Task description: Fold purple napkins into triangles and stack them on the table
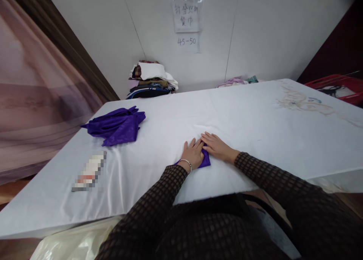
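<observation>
A small folded purple napkin (pixel 206 161) lies on the white tablecloth (pixel 241 127) close in front of me. My left hand (pixel 193 153), with a bracelet at its wrist, rests flat over most of the napkin, fingers spread. From the other side my right hand (pixel 217 145) lies palm down, its fingertips at the napkin's upper edge and meeting the left fingers. Both hands hide much of the cloth, so its folds cannot be made out.
A loose heap of purple napkins (pixel 116 125) sits on the table's left. Nearer me is a pixelated flat object (pixel 90 173). Piled clothes (pixel 153 80) stand by the wall beyond the table. A red basket (pixel 340 86) is at the far right.
</observation>
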Tool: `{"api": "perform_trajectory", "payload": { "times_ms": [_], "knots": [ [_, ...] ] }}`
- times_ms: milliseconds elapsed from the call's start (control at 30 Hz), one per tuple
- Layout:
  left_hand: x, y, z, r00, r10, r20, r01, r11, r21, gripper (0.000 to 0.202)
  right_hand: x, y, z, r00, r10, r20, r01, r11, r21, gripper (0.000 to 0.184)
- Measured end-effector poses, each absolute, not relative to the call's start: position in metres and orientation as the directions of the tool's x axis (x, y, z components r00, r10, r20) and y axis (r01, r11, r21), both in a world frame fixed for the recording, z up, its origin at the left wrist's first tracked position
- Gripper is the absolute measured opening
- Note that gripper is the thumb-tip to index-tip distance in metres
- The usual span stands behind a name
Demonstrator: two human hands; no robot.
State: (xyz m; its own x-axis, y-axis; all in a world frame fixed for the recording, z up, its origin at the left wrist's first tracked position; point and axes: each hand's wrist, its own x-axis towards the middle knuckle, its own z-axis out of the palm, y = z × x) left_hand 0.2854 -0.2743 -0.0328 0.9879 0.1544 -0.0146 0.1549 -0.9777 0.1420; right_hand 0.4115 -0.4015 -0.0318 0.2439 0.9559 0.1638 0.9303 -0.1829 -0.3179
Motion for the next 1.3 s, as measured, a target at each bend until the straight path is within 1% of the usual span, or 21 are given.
{"api": "perform_trajectory", "payload": {
  "times_ms": [100, 233, 367, 500, 767, 867, 933, 1033, 1100, 1167, 1233, 1300],
  "knots": [
    [0.285, -0.274, -0.033, 0.988, 0.151, -0.01, 0.151, -0.979, 0.139, 0.058, 0.415, -0.398, -0.031, 0.228, 0.965, 0.133, 0.946, -0.187, -0.266, 0.06],
    [0.286, -0.274, -0.034, 0.988, 0.152, -0.01, 0.152, -0.979, 0.137, 0.059, 0.415, -0.398, -0.032, 0.28, 0.953, 0.116, 0.941, -0.248, -0.231, 0.06],
    [0.285, -0.274, -0.033, 0.987, 0.161, -0.013, 0.161, -0.978, 0.132, 0.057, 0.411, -0.399, -0.032, 0.326, 0.942, 0.082, 0.922, -0.298, -0.248, 0.059],
    [0.267, -0.269, -0.031, 0.982, 0.19, -0.017, 0.191, -0.974, 0.12, 0.053, 0.411, -0.4, -0.032, 0.331, 0.94, 0.082, 0.919, -0.301, -0.254, 0.059],
    [0.199, -0.254, -0.031, 0.96, 0.274, -0.054, 0.277, -0.957, 0.084, 0.059, 0.412, -0.401, -0.031, 0.324, 0.944, 0.059, 0.913, -0.295, -0.283, 0.06],
    [0.178, -0.249, -0.028, 0.959, 0.277, -0.061, 0.28, -0.958, 0.055, 0.062, 0.414, -0.401, -0.034, 0.317, 0.947, 0.055, 0.908, -0.286, -0.304, 0.056],
    [0.17, -0.248, -0.024, 0.948, 0.311, -0.071, 0.314, -0.949, 0.033, 0.063, 0.416, -0.4, -0.036, 0.318, 0.947, 0.053, 0.904, -0.286, -0.318, 0.053],
    [0.175, -0.257, -0.015, 0.928, 0.372, -0.016, 0.372, -0.928, 0.005, 0.065, 0.417, -0.4, -0.037, 0.327, 0.944, 0.05, 0.898, -0.294, -0.326, 0.05],
    [0.189, -0.271, -0.01, 0.945, 0.324, 0.044, 0.324, -0.946, 0.021, 0.067, 0.417, -0.399, -0.037, 0.336, 0.941, 0.05, 0.895, -0.302, -0.33, 0.049],
    [0.209, -0.289, -0.008, 0.976, 0.205, 0.074, 0.2, -0.978, 0.064, 0.069, 0.417, -0.4, -0.036, 0.342, 0.938, 0.058, 0.893, -0.305, -0.332, 0.048],
    [0.229, -0.305, -0.01, 0.992, 0.097, 0.082, 0.088, -0.99, 0.107, 0.072, 0.417, -0.4, -0.035, 0.344, 0.937, 0.061, 0.892, -0.306, -0.333, 0.047],
    [0.243, -0.314, -0.016, 0.998, 0.047, 0.05, 0.039, -0.988, 0.149, 0.073, 0.418, -0.399, -0.035, 0.352, 0.934, 0.057, 0.888, -0.314, -0.337, 0.046]
  ]
}}
